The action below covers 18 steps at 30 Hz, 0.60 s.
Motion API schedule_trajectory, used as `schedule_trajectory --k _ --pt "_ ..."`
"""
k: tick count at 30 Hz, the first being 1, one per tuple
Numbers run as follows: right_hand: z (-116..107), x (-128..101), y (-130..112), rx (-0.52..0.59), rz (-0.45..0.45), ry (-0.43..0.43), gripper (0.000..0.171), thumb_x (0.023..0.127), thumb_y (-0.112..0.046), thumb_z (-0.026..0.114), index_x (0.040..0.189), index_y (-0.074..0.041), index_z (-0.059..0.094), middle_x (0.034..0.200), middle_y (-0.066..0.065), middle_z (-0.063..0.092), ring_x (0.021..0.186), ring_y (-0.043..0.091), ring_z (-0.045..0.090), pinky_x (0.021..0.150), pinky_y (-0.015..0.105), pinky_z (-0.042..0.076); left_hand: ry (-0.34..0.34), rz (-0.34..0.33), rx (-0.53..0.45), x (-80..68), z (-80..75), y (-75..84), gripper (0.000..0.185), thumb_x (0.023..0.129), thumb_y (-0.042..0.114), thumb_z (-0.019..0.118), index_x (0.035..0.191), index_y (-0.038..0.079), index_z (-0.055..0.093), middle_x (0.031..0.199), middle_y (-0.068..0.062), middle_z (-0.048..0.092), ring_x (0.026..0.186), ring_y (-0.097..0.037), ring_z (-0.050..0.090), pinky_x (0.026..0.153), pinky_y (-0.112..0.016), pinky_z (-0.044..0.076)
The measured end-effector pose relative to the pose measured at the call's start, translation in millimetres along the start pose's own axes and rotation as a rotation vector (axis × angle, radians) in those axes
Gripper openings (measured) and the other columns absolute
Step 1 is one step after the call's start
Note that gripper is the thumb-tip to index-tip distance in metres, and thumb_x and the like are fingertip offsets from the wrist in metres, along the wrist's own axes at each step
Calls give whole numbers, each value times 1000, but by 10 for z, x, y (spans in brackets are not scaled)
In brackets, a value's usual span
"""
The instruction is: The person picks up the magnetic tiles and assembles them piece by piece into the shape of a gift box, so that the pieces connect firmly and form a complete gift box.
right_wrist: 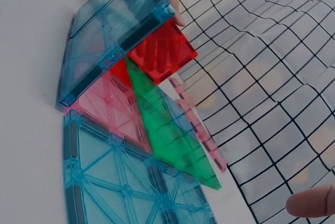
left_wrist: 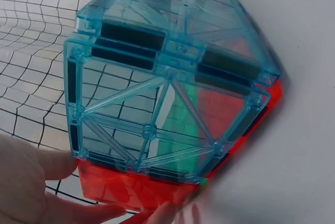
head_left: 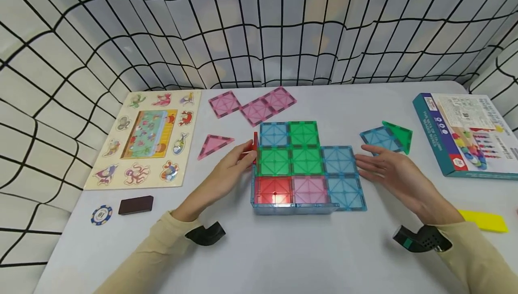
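Observation:
A flat layout of magnetic tiles lies mid-table, with green tiles (head_left: 274,161), blue tiles (head_left: 339,160), a red tile (head_left: 274,190) and a pink tile (head_left: 310,189). Blue tiles stand upright along its front edge as a low wall (head_left: 293,209), and another upright blue tile (left_wrist: 149,124) forms the front part of the left side. Just behind that one, my left hand (head_left: 224,172) pinches an upright red square tile (left_wrist: 120,185) at the layout's left edge. My right hand (head_left: 394,177) holds nothing, fingers extended beside the right-hand blue tiles.
Pink square tiles (head_left: 259,110) and a pink triangle (head_left: 214,145) lie behind and left. A loose blue tile (head_left: 380,138) and green triangle (head_left: 400,135) sit right. Around them are a puzzle board (head_left: 107,125), dark block (head_left: 136,205), poker chip (head_left: 101,215), box (head_left: 471,134) and yellow piece (head_left: 483,220).

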State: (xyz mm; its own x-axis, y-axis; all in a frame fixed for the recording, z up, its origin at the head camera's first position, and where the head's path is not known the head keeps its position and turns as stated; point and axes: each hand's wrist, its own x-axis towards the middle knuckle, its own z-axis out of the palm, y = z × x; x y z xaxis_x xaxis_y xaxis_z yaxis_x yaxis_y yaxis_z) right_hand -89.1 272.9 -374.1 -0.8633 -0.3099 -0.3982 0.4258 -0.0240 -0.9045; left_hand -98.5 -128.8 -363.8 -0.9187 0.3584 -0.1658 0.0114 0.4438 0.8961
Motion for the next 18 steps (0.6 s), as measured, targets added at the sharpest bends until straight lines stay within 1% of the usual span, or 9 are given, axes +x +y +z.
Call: schedule_trajectory --k 2,3,5,7,10,13,15,17,18 --pt "9 -9 2 -43 2 13 63 115 -24 32 167 -2 5 169 29 17 123 5 62 101 23 52 -47 -33 -61 18 -7 -40 66 113 38 42 165 0 24 161 -20 38 146 -37 43 117 -54 40" --pt "11 -13 3 -51 5 21 63 115 -24 32 167 -3 5 169 30 18 123 5 62 101 23 52 -60 -30 -72 23 -6 -55 66 113 38 43 164 0 24 160 -20 39 145 -36 43 116 -54 41" --pt "7 -23 13 -51 6 28 63 115 -26 33 167 -4 5 169 29 19 123 5 62 101 22 52 -74 -3 -70 17 4 -62 65 114 37 42 164 -1 24 161 -21 39 145 -36 45 115 -53 43" --pt "-1 -35 31 -26 2 28 64 115 -28 32 168 -5 2 169 26 22 124 6 61 102 21 51 -81 37 -63 11 16 -59 64 115 35 40 163 -3 24 163 -21 38 143 -37 48 112 -51 46" --pt "-18 -55 65 52 -14 17 66 116 -30 33 168 -6 0 163 16 35 127 7 59 104 22 50 -92 83 -33 -1 29 -44 62 116 33 37 163 -5 23 164 -21 37 141 -36 50 110 -49 48" --pt "-37 -69 89 214 -36 -6 66 115 -27 37 168 -9 2 152 5 48 131 13 57 107 25 49 -95 92 -1 -13 24 -39 61 116 34 36 164 -3 23 163 -20 39 139 -35 53 109 -49 49" --pt "-45 -72 104 314 -60 -29 62 115 -26 38 168 -12 9 149 2 53 133 17 57 108 29 49 -98 91 17 -20 12 -46 61 116 34 35 164 -3 24 162 -20 42 136 -35 55 110 -50 49" --pt "-53 -75 118 403 -89 -56 58 114 -24 38 166 -13 14 150 2 55 134 21 57 108 34 51 -100 87 31 -25 1 -57 60 116 33 35 163 -3 24 159 -21 44 132 -35 57 109 -51 49" --pt "-56 -72 124 426 -101 -68 57 114 -24 37 165 -13 14 150 2 55 134 22 58 108 36 51 -101 86 37 -27 -3 -61 60 116 33 34 163 -3 25 159 -21 45 130 -35 58 109 -52 49"
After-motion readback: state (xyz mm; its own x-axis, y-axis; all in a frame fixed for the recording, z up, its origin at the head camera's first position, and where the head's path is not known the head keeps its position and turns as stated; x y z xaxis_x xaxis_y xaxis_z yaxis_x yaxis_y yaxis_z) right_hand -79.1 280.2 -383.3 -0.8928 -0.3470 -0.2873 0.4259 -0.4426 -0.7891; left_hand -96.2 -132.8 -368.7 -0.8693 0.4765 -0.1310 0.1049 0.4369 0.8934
